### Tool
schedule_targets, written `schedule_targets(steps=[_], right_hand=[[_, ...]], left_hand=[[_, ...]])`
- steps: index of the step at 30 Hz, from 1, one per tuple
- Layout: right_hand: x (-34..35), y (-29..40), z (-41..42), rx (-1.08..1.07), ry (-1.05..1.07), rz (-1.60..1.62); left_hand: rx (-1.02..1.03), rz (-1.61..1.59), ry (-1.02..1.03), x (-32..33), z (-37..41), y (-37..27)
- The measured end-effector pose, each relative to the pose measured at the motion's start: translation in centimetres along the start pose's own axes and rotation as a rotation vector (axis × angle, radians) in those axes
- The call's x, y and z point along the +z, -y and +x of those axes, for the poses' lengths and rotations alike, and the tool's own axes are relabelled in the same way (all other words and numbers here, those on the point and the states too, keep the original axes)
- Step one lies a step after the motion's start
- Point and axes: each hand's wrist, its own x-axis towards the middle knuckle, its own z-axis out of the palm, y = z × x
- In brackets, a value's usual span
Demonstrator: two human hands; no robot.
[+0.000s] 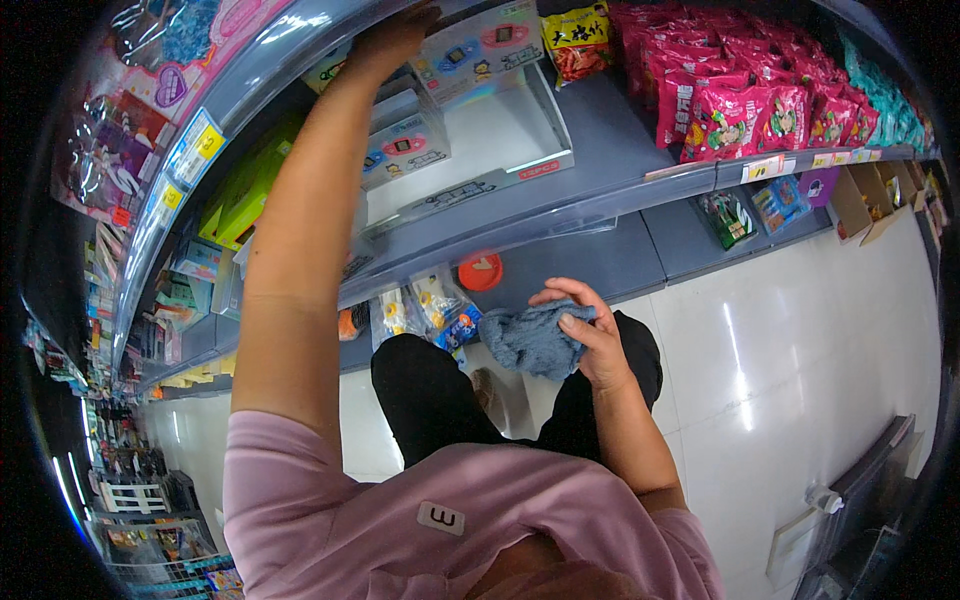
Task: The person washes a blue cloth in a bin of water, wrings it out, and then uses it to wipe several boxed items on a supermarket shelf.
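Observation:
My right hand point(592, 334) grips a crumpled blue-grey cloth point(536, 337) in front of my knees. My left arm stretches up to the shelf, where my left hand point(397, 37) is in shadow beside an upright display box lid point(480, 56) with printed game consoles. Its fingers are too dark to make out. Below that hand, small printed boxes point(405, 142) stand in the left part of an open white display tray point(502, 139). The right part of the tray shows its bare white bottom.
Pink snack packets point(750, 97) and a yellow snack bag point(577, 45) fill the shelf's right side. On the bottom shelf lie a red round object point(480, 271) and bagged toys point(427, 304). A curved shelf edge point(247, 67) with price tags overhangs at left.

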Motion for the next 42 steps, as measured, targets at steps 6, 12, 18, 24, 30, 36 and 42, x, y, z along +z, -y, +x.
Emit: schedule_targets(steps=[6,12,18,24,30,36,42], right_hand=[[-0.7,0.0,0.1,-0.017,0.029,-0.028],[-0.5,0.2,0.0,0.009,0.036,0.004],[-0.9,-0.1,0.0,0.006,0.064,-0.025],[-0.9,-0.1,0.3,0.015,0.072,-0.004],[-1.0,-0.5,0.2,0.019,0.077,0.004],[-0.9,-0.2,0.4,0.043,0.08,-0.015],[-0.8,-0.7,0.6,0.043,0.127,-0.065]], left_hand=[[-0.002,-0.246,-0.332,-2.0,-3.1,-2.1],[0.007,0.037,-0.216,0.8,0.4,0.8],[0.022,0.283,-0.147,1.4,2.4,0.2],[0.081,-0.008,-0.198,1.0,4.1,-0.7],[-0.117,0.023,-0.294,3.0,4.8,1.5],[0.096,-0.269,-0.223,3.4,5.6,3.5],[0.055,-0.259,-0.243,2.2,4.9,1.9]])
